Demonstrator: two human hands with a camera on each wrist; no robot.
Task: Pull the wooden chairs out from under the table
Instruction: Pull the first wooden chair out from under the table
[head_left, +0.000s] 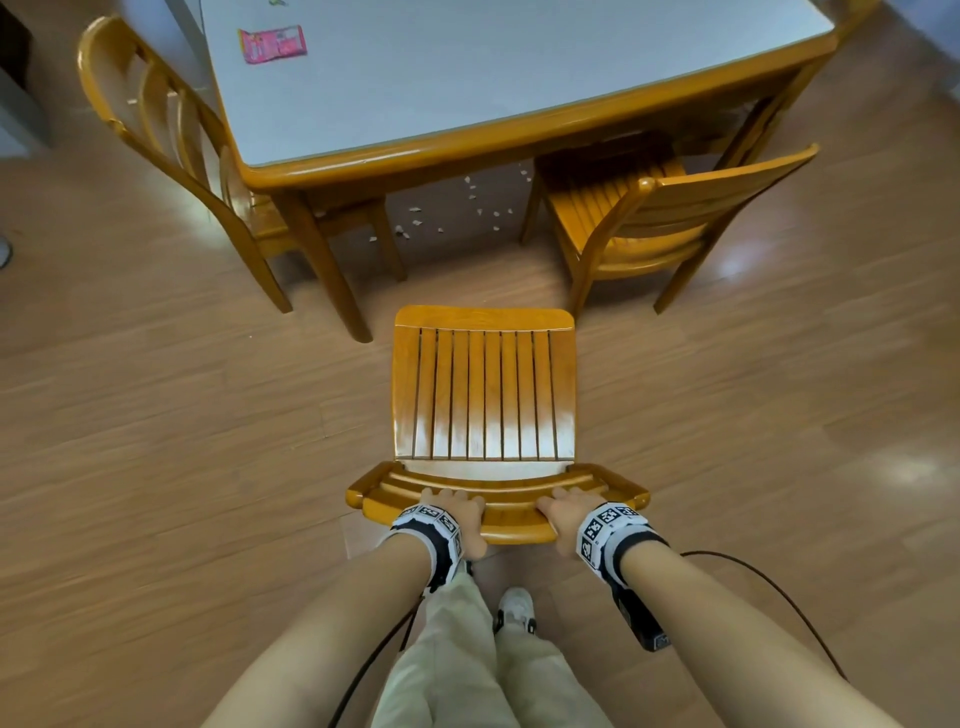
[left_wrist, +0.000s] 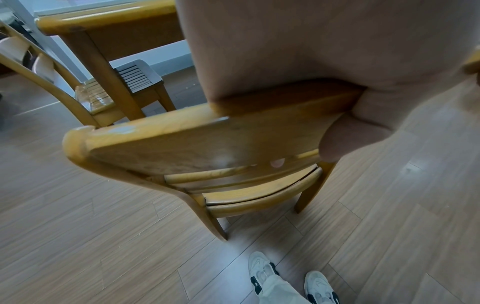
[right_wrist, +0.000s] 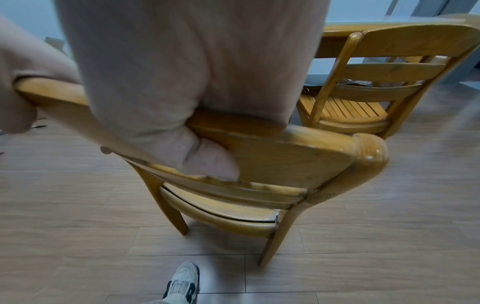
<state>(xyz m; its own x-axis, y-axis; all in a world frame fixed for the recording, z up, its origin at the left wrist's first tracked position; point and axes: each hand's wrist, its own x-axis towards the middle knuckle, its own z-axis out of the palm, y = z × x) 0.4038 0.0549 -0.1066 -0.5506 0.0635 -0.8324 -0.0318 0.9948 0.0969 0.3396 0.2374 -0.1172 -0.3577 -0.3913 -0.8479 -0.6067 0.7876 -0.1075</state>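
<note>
A wooden chair with a slatted seat (head_left: 484, 387) stands on the floor in front of me, fully clear of the table (head_left: 467, 88). My left hand (head_left: 457, 512) grips the left part of its top back rail (left_wrist: 207, 139), thumb behind the rail. My right hand (head_left: 563, 512) grips the right part of that rail (right_wrist: 298, 156) the same way. A second chair (head_left: 654, 218) stands angled at the table's right corner, its seat partly under the top. A third chair (head_left: 171, 140) sits at the table's left side, its seat partly under the top.
A pink packet (head_left: 272, 44) lies on the grey tabletop. Small pale scraps (head_left: 467, 208) litter the floor under the table. My shoes (head_left: 514, 610) and legs are just behind the held chair. Wood-look flooring (head_left: 182, 441) spreads to both sides.
</note>
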